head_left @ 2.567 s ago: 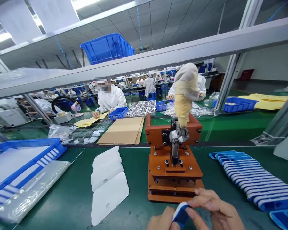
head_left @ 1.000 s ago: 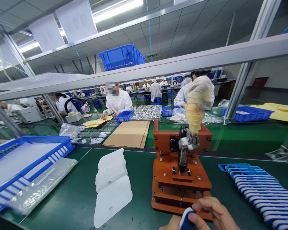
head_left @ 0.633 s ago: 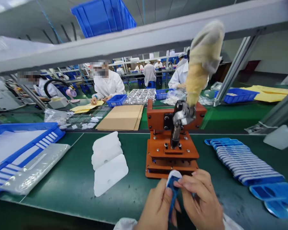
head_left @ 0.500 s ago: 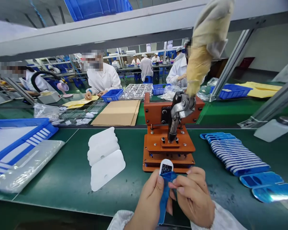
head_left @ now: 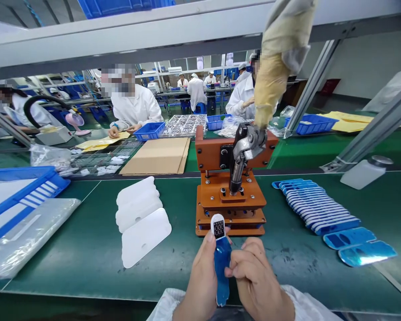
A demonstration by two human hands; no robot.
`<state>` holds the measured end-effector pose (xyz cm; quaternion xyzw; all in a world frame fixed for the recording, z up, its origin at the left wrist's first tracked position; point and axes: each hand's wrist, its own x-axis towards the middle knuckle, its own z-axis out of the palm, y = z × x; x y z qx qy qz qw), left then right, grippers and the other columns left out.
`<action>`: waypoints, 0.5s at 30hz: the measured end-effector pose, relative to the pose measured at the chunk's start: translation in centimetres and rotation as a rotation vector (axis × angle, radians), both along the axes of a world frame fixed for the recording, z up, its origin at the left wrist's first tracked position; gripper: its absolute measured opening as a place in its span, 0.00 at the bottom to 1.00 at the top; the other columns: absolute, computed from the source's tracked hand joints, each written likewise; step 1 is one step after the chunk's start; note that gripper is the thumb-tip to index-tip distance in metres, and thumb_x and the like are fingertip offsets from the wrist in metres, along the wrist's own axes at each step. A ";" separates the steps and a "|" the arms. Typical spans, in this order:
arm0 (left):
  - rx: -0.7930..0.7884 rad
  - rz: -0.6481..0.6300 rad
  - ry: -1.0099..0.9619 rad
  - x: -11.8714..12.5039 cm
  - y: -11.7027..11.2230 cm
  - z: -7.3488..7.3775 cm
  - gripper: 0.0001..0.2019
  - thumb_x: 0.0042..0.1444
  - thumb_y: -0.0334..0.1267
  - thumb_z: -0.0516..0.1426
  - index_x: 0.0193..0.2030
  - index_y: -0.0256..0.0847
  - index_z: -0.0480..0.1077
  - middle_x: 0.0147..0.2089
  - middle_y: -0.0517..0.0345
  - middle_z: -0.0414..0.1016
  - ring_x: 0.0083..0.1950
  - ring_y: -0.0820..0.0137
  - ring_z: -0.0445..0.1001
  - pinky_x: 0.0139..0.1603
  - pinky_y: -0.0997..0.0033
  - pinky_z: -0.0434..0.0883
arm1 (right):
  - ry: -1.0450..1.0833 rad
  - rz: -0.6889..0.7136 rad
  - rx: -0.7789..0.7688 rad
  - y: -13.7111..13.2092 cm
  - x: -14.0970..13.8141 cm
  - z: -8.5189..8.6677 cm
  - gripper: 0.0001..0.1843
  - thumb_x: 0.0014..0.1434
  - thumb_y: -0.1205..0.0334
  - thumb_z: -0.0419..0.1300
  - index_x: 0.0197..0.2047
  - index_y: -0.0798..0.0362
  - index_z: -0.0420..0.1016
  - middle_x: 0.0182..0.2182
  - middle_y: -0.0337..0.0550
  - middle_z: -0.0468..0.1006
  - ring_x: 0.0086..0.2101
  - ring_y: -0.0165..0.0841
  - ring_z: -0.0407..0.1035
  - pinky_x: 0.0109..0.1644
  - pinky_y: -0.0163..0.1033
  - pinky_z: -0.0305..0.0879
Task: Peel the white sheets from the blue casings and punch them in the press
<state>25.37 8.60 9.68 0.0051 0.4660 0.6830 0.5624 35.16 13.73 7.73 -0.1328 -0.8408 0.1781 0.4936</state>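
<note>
My left hand (head_left: 200, 281) holds upright a small white device with a digital segment display (head_left: 218, 227), just in front of an orange-brown press jig (head_left: 230, 209). A strip of blue film (head_left: 222, 267) runs down from the device and hangs below it. My right hand (head_left: 257, 278) is curled beside the strip, its fingers pressed against the blue film. A padded toggle clamp handle (head_left: 243, 151) rises from the jig, wrapped in yellowish cloth. Neither hand touches the jig.
White plastic plates (head_left: 142, 223) lie left of the jig. Blue parts (head_left: 317, 205) form an overlapping row to the right. A blue tray (head_left: 20, 191) and clear plastic bag (head_left: 30, 236) sit far left. Co-workers work beyond a cardboard sheet (head_left: 157, 156).
My hands have come nearer me and turned the device upright, so its display now faces me with the blue strip hanging below. The view has tilted and the jig sits lower.
</note>
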 end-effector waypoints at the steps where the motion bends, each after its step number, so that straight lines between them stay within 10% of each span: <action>1: 0.002 -0.001 -0.013 0.0 0.0 0.0 0.35 0.34 0.59 0.66 0.45 0.35 0.73 0.33 0.57 0.72 0.25 0.78 0.61 0.29 0.74 0.61 | -0.003 0.013 -0.010 0.0 0.1 -0.1 0.14 0.56 0.81 0.47 0.33 0.50 0.58 0.26 0.33 0.71 0.25 0.27 0.61 0.37 0.38 0.57; 9: 0.083 -0.073 0.089 -0.5 -0.9 -0.1 0.29 0.42 0.60 0.62 0.42 0.35 0.74 0.28 0.56 0.72 0.27 0.73 0.66 0.31 0.72 0.63 | 0.034 0.048 -0.240 2.4 1.9 4.0 0.07 0.63 0.55 0.55 0.41 0.49 0.64 0.30 0.40 0.71 0.33 0.31 0.67 0.35 0.35 0.66; 15: 0.086 -0.198 0.070 -0.4 -1.6 0.6 0.29 0.43 0.61 0.61 0.41 0.36 0.73 0.31 0.56 0.72 0.29 0.73 0.67 0.35 0.70 0.64 | -0.206 -0.008 -0.341 4.7 1.3 8.2 0.04 0.58 0.61 0.58 0.38 0.50 0.69 0.32 0.41 0.72 0.33 0.30 0.69 0.33 0.32 0.68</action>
